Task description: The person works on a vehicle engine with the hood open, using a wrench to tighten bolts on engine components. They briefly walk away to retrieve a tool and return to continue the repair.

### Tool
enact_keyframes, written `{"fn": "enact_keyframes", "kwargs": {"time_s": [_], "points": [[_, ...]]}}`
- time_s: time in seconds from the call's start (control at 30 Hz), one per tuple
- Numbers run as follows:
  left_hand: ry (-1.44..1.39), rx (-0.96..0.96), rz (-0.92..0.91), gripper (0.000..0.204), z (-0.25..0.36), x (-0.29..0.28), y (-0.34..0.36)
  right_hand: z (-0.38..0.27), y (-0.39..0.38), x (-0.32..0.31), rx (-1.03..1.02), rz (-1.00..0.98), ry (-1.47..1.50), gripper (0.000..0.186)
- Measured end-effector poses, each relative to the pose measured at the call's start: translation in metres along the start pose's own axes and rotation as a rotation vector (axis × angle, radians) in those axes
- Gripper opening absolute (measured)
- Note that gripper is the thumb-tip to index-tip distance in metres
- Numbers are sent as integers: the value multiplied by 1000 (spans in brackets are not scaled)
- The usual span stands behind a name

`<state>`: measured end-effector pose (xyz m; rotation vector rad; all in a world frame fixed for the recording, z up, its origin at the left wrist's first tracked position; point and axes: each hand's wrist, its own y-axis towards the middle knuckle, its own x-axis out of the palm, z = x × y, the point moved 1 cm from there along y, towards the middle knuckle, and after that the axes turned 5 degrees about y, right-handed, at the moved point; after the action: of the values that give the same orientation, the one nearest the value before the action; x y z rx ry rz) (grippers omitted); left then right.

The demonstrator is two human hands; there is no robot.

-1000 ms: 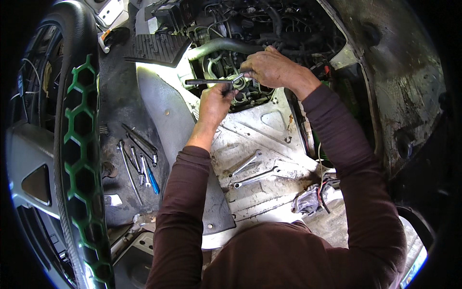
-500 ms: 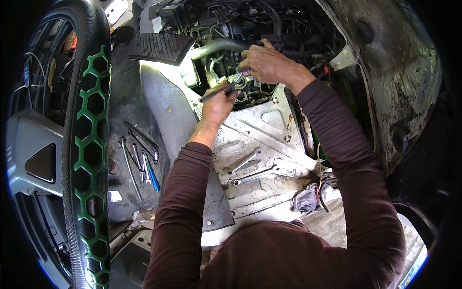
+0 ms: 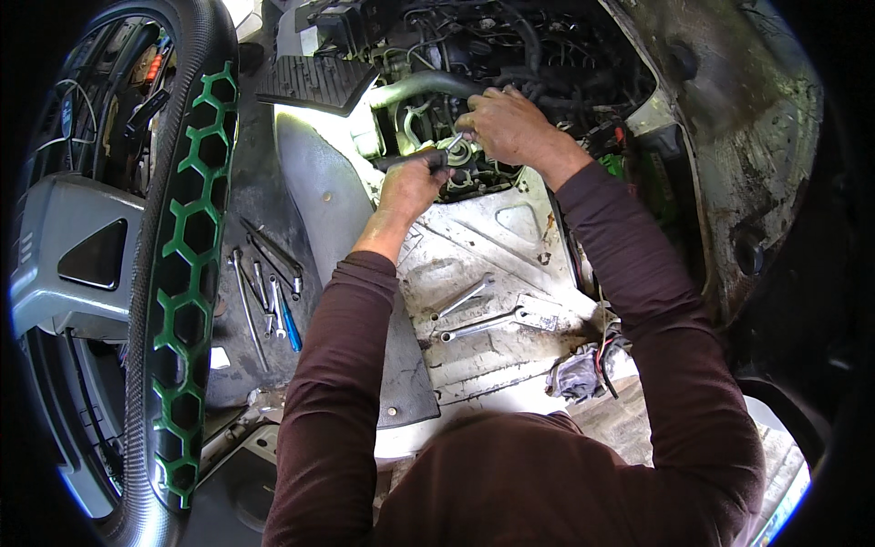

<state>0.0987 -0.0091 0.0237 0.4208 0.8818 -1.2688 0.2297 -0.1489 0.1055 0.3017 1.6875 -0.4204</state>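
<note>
My left hand (image 3: 412,182) is closed around the dark handle of a ratchet wrench (image 3: 401,162) that reaches into the mechanism (image 3: 460,173) under the dashboard. My right hand (image 3: 506,123) is just above and to the right, its fingers pinched on a small shiny metal part (image 3: 453,142) at the head of the tool. Both sleeves are dark maroon. Hoses and wiring (image 3: 510,55) crowd the space behind the hands.
Two spanners (image 3: 483,310) lie on the bare white floor pan below my hands. Several more tools (image 3: 269,292), one with a blue handle, lie on the dark mat at left. A steering wheel (image 3: 182,273) with a green-patterned cover fills the left side. A pedal (image 3: 314,84) sits upper left.
The view has shifted slightly, and my left hand has swung the ratchet handle, from level to angled and back. My right hand has stayed at the tool's head.
</note>
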Motion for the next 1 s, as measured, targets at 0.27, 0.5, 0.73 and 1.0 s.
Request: {"fn": "enact_keyframes", "kwargs": {"time_s": [0.27, 0.5, 0.73, 1.0], "points": [[-914, 137, 753, 60, 11, -29, -65, 7, -7, 18, -23, 66, 44, 33], [758, 85, 245, 27, 69, -72, -34, -10, 4, 4, 20, -29, -14, 38], [968, 178, 4, 29, 73, -61, -20, 13, -6, 14, 25, 90, -30, 49], [989, 232, 207, 30, 54, -42, -9, 6, -6, 20, 11, 192, -105, 57]]}}
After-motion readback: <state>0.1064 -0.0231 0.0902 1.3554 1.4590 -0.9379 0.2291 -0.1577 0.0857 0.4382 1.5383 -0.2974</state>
